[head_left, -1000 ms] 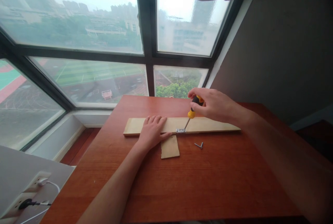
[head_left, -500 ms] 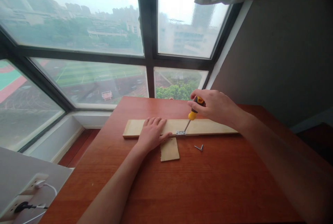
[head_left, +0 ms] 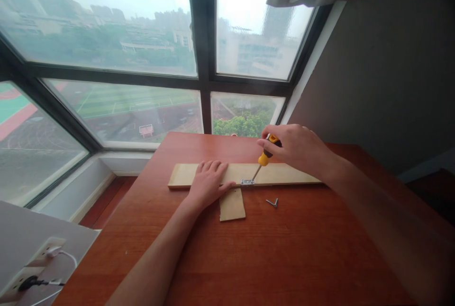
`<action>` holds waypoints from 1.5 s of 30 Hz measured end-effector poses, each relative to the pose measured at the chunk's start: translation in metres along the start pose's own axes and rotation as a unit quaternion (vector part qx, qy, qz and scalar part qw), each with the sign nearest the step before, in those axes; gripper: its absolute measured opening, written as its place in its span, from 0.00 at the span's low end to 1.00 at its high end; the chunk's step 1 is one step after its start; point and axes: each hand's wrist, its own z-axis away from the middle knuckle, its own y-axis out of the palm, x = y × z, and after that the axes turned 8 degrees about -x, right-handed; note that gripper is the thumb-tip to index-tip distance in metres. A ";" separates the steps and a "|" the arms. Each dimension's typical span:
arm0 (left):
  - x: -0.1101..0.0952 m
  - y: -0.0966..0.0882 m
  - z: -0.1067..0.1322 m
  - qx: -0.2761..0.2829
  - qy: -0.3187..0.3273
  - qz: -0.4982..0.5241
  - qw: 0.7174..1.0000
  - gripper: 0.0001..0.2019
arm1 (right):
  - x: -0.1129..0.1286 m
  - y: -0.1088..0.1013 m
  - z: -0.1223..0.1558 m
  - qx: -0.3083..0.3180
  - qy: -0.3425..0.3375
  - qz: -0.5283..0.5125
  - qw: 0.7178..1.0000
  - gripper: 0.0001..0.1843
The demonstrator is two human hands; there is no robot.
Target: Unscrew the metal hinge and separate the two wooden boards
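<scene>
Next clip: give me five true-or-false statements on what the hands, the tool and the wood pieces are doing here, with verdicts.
1. The right hand grips a screwdriver with a yellow and black handle. True.
2. The screwdriver's tip is held up in the air, clear of everything. False: it meets the metal bracket at the near edge of the long board.
3. The left hand lies flat on the long board. True.
4. The small wood piece is stacked on top of the long board. False: it lies on the table, butting the board's near edge.
5. A small loose metal part lies on the table to the right of the small wood piece. True.
</scene>
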 end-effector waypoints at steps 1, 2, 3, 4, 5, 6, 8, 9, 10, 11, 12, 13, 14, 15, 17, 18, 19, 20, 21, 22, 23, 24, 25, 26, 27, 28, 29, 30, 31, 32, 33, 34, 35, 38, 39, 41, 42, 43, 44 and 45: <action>0.000 0.000 0.000 0.000 0.001 -0.001 1.000 0.28 | -0.001 0.001 0.000 0.002 0.000 -0.009 1.000 0.15; 0.000 0.000 0.000 0.000 0.001 -0.001 1.000 0.28 | -0.002 0.001 0.000 0.007 -0.007 -0.028 1.000 0.14; 0.000 0.000 0.000 0.001 0.001 -0.001 1.000 0.28 | -0.003 0.001 0.000 0.013 -0.017 -0.050 0.999 0.14; 0.000 -0.001 0.000 0.001 0.000 0.000 1.000 0.28 | -0.004 0.001 0.000 0.021 -0.028 -0.071 0.997 0.17; -0.001 -0.001 0.000 0.001 0.000 0.001 1.000 0.28 | -0.004 0.001 0.000 0.028 -0.036 -0.086 0.995 0.19; -0.001 -0.001 0.000 0.002 0.001 0.001 1.000 0.28 | -0.005 0.001 0.001 0.030 -0.040 -0.093 0.994 0.20; -0.001 -0.001 0.000 0.001 0.001 0.000 1.000 0.28 | -0.005 0.001 0.001 0.020 -0.030 -0.071 0.997 0.17; -0.001 -0.001 0.000 -0.001 0.001 -0.001 1.000 0.28 | -0.004 0.001 0.001 0.009 -0.016 -0.047 0.999 0.16; -0.001 -0.001 0.000 -0.002 0.001 -0.001 1.000 0.28 | -0.004 0.002 0.001 0.001 -0.001 -0.025 1.000 0.16; -0.001 -0.001 0.000 -0.003 0.001 -0.001 1.000 0.28 | -0.003 0.002 0.001 -0.002 0.011 -0.011 1.000 0.18; -0.001 -0.001 0.000 -0.004 0.000 -0.001 1.000 0.28 | -0.003 0.003 0.001 -0.003 0.017 -0.008 1.000 0.18; -0.001 0.000 0.000 -0.005 -0.001 -0.001 1.000 0.28 | -0.003 0.003 0.001 -0.001 0.014 -0.019 1.000 0.16; -0.001 0.000 0.000 -0.006 -0.002 0.000 1.000 0.28 | -0.004 0.003 0.001 0.003 0.005 -0.041 0.999 0.14; -0.001 0.000 0.000 -0.006 -0.003 0.000 1.000 0.27 | -0.004 0.003 0.002 0.010 -0.008 -0.066 0.998 0.14; -0.001 0.001 0.000 -0.006 -0.004 0.004 1.000 0.27 | -0.004 0.001 0.003 0.025 -0.028 -0.104 0.994 0.18; -0.001 0.001 0.000 -0.006 -0.005 0.006 1.000 0.28 | -0.004 0.000 0.003 0.030 -0.031 -0.109 0.993 0.20; -0.001 0.001 0.000 -0.004 -0.006 0.007 1.000 0.28 | -0.004 -0.001 0.003 0.029 -0.028 -0.102 0.994 0.20; -0.001 0.001 0.000 -0.003 -0.008 0.007 1.000 0.28 | -0.003 -0.001 0.004 0.023 -0.022 -0.085 0.996 0.18; -0.001 0.002 0.000 -0.002 -0.010 0.007 1.000 0.28 | -0.003 -0.001 0.004 0.014 -0.010 -0.061 0.998 0.16; -0.001 0.002 0.000 -0.001 -0.012 0.006 1.000 0.28 | -0.002 0.000 0.003 0.004 0.003 -0.037 0.999 0.16; -0.001 0.002 0.000 0.000 -0.013 0.005 1.000 0.28 | -0.002 0.000 0.003 -0.002 0.015 -0.020 1.000 0.17; -0.001 0.002 0.000 0.000 -0.013 0.005 1.000 0.28 | -0.002 0.002 0.003 -0.004 0.022 -0.014 1.000 0.17; -0.001 0.002 0.000 0.000 -0.013 0.004 1.000 0.28 | -0.003 0.003 0.002 -0.005 0.023 -0.019 1.000 0.17; -0.001 0.002 0.000 -0.001 -0.012 0.003 1.000 0.28 | -0.004 0.004 0.002 -0.006 0.018 -0.032 0.999 0.14; -0.001 0.002 0.000 -0.001 -0.011 0.002 1.000 0.28 | -0.005 0.005 0.002 -0.007 0.009 -0.049 0.999 0.13; -0.001 0.002 0.000 -0.002 -0.010 0.002 1.000 0.28 | -0.006 0.005 0.002 -0.005 -0.001 -0.065 0.998 0.13; -0.001 0.002 0.001 -0.003 -0.009 0.002 1.000 0.28 | -0.007 0.005 0.003 -0.002 -0.009 -0.078 0.997 0.15; -0.001 0.002 0.001 -0.004 -0.008 0.002 1.000 0.28 | -0.008 0.005 0.003 0.000 -0.013 -0.086 0.996 0.17; -0.001 0.002 0.001 -0.006 -0.008 0.002 1.000 0.28 | -0.008 0.005 0.004 0.003 -0.015 -0.087 0.996 0.18; -0.001 0.002 0.001 -0.007 -0.007 0.002 1.000 0.28 | -0.007 0.005 0.004 0.003 -0.013 -0.080 0.997 0.17; -0.001 0.002 0.001 -0.009 -0.006 0.002 1.000 0.28 | -0.007 0.004 0.004 0.000 -0.006 -0.065 0.998 0.15; 0.000 0.002 0.001 -0.009 -0.005 0.002 1.000 0.28 | -0.006 0.004 0.004 -0.005 0.003 -0.046 0.999 0.15; 0.000 0.002 0.001 -0.010 -0.005 0.002 1.000 0.28 | -0.005 0.004 0.004 -0.008 0.013 -0.029 0.999 0.16; 0.000 0.003 0.001 -0.010 -0.003 0.002 1.000 0.28 | -0.005 0.005 0.003 -0.007 0.021 -0.032 0.999 0.16; 0.000 0.003 0.001 -0.011 -0.003 0.002 1.000 0.28 | -0.005 0.006 0.003 -0.006 0.013 -0.051 0.999 0.14; 0.000 0.003 0.001 -0.011 -0.002 0.002 1.000 0.28 | -0.006 0.005 0.004 0.002 -0.012 -0.094 0.996 0.16; 0.001 0.003 0.001 -0.011 -0.002 0.002 1.000 0.28 | -0.007 0.004 0.005 0.010 -0.023 -0.110 0.994 0.19; 0.001 0.003 0.001 -0.012 -0.003 0.003 1.000 0.28 | -0.007 0.003 0.006 0.019 -0.031 -0.119 0.992 0.21; 0.001 0.003 0.001 -0.012 -0.003 0.004 1.000 0.28 | -0.007 0.002 0.007 0.024 -0.034 -0.117 0.992 0.22; 0.001 0.003 0.001 -0.013 -0.004 0.005 1.000 0.28 | -0.006 0.002 0.007 0.021 -0.031 -0.104 0.994 0.21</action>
